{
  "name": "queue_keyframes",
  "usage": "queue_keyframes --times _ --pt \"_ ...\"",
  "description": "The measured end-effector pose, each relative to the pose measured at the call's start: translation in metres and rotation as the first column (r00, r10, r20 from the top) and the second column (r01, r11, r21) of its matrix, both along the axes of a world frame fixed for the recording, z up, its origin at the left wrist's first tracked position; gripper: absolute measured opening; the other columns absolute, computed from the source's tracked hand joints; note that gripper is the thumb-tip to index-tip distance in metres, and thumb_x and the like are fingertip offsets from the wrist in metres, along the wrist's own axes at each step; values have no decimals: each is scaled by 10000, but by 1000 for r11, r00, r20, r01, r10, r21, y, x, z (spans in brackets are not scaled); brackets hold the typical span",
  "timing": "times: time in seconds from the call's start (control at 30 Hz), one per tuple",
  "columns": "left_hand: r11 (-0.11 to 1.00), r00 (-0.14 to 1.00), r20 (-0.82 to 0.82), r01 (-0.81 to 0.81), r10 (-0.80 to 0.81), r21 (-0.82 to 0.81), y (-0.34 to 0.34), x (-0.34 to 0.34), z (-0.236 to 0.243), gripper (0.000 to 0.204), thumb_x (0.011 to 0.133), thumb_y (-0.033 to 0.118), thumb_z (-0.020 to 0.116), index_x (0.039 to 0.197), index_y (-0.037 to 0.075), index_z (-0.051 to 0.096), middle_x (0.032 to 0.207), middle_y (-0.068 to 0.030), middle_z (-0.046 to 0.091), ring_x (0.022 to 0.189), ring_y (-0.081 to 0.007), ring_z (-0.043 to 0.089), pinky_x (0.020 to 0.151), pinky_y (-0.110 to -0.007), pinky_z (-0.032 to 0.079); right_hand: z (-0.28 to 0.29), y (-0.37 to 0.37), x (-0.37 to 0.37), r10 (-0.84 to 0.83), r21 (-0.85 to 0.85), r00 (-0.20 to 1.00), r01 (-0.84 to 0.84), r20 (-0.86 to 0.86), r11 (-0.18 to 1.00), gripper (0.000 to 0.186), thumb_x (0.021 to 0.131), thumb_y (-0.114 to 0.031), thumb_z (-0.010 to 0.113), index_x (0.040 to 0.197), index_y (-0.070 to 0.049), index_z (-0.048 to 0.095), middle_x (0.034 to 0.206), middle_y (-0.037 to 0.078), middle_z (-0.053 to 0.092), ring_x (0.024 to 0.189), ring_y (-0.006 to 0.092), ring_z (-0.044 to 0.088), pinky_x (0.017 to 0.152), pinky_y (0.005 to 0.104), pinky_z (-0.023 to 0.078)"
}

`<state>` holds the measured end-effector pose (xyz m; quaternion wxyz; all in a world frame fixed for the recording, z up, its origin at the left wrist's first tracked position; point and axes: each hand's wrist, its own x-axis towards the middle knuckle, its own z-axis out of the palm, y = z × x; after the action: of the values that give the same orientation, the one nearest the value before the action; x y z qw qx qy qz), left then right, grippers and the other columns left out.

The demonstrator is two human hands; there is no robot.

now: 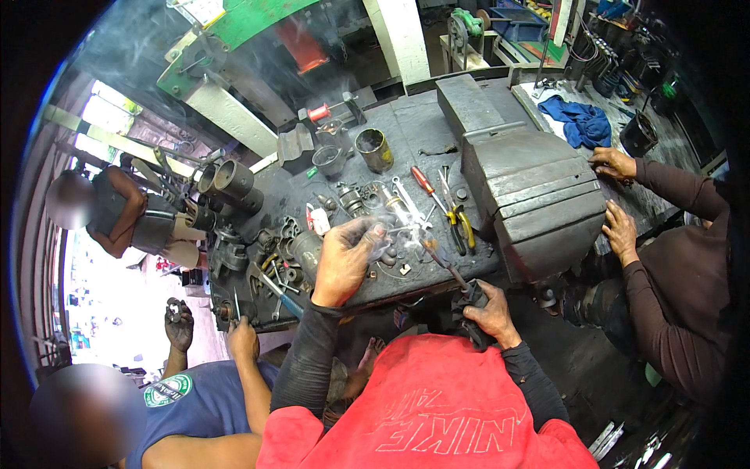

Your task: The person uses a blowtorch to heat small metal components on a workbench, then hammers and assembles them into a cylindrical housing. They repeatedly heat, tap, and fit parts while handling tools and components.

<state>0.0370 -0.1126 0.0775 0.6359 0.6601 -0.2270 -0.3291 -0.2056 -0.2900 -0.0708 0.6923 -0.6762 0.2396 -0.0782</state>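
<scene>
My right hand (491, 314) is wrapped round the black handle of a soldering iron (448, 267). Its shaft slants up and left to a tip wreathed in smoke near my left fingers. The thumb and fingers of my left hand (344, 262) are pinched together over the bench. A thin, bright piece seems to stick out from them toward the iron's tip, but smoke and glare hide its kind. Beyond the tip lie a red-handled screwdriver (424, 181), pliers with yellow and black handles (459, 228) and several small metal parts.
A bulky grey metal housing (539, 191) stands on the dark bench (414, 117) at right. A person in brown sleeves (672, 313) rests both hands beside it. At left, a person in a blue shirt (211, 399) handles parts near a blue-handled hammer (285, 301). A tin (374, 152) stands farther back.
</scene>
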Motion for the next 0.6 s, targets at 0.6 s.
queue_keyframes --times 0.6 --pt "996 973 226 -54 37 70 2 -1 -14 323 1051 221 706 1238 -40 743 1025 -62 770 838 -95 688 756 -256 564 -11 -3 -4 37 -54 999 -37 4 998 287 742 -55 741 1026 -22 718 864 3 716 777 87 627 735 292 541"
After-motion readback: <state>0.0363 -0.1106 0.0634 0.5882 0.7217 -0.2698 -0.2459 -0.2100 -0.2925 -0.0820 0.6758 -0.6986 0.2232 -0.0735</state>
